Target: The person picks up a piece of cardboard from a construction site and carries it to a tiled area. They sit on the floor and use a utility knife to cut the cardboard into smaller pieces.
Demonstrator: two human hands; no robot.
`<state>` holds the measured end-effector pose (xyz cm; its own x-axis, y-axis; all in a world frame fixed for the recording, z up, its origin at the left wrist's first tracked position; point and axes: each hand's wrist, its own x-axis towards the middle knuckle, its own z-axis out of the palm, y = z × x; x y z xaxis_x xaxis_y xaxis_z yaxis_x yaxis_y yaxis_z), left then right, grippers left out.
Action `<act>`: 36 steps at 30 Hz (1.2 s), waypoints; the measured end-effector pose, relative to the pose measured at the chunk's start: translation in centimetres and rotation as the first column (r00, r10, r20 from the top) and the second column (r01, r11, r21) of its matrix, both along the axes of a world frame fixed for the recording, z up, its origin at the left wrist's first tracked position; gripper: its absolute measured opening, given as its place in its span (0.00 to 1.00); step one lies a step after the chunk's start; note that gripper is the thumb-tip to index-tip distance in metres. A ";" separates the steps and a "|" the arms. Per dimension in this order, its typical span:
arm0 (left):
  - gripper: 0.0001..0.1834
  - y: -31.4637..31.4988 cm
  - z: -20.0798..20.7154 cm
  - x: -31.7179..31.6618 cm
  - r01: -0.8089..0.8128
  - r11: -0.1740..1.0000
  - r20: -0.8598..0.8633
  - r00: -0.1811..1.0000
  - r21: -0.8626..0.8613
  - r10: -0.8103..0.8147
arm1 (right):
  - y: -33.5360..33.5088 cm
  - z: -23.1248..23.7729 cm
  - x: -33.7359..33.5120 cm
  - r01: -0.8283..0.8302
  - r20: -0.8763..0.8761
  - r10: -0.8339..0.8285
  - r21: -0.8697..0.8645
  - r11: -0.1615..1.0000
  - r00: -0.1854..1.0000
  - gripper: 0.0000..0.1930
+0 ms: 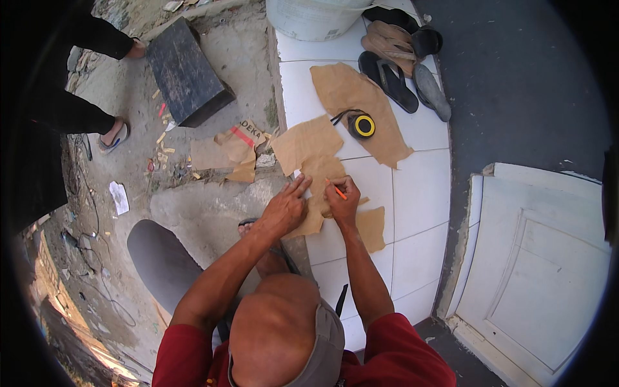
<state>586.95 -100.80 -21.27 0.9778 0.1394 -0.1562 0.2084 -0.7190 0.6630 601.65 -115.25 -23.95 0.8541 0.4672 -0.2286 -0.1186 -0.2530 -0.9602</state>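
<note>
My right hand (342, 201) grips an orange pencil (340, 192), its lower end over a torn piece of brown paper (324, 169) on the white tiled step. The fingers of my left hand (285, 208) lie stretched across the left side of the same paper, holding it flat. A second brown piece (308, 143) lies partly under it, beyond my hands. Farther off, a black and yellow tape measure (363, 126) with a dark strap rests on a larger brown sheet (348, 90). Another small brown piece (371, 229) lies right of my right hand. Whatever is drawn is too small to see.
Several sandals (393, 80) and a white bucket (313, 19) stand at the far end of the tiles. A dark wooden block (187, 71) and torn paper scraps (225, 151) lie on the concrete. Another person's sandalled foot (115, 134) is at left; a white door (535, 264) is at right.
</note>
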 end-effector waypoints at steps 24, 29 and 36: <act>0.14 0.1 -0.1 0.1 -0.026 1.000 0.041 0.999 -0.017 0.027 | -0.2 0.1 -0.4 -0.022 0.070 0.030 -0.108 0.994 0.997 0.08; 0.13 0.3 -0.2 0.0 -0.011 0.999 0.029 1.000 0.040 0.010 | -0.2 0.6 0.2 -0.096 0.107 0.122 -0.219 0.971 0.987 0.09; 0.14 0.5 -0.3 0.0 0.012 0.999 0.011 1.000 0.031 -0.012 | -0.3 0.9 0.7 0.013 -0.121 -0.022 -0.072 0.997 0.992 0.10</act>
<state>586.91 -100.32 -21.61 0.9811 0.1320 -0.1414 0.1924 -0.7418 0.6425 602.36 -115.55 -23.00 0.8258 0.4316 -0.3630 -0.2379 -0.3169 -0.9181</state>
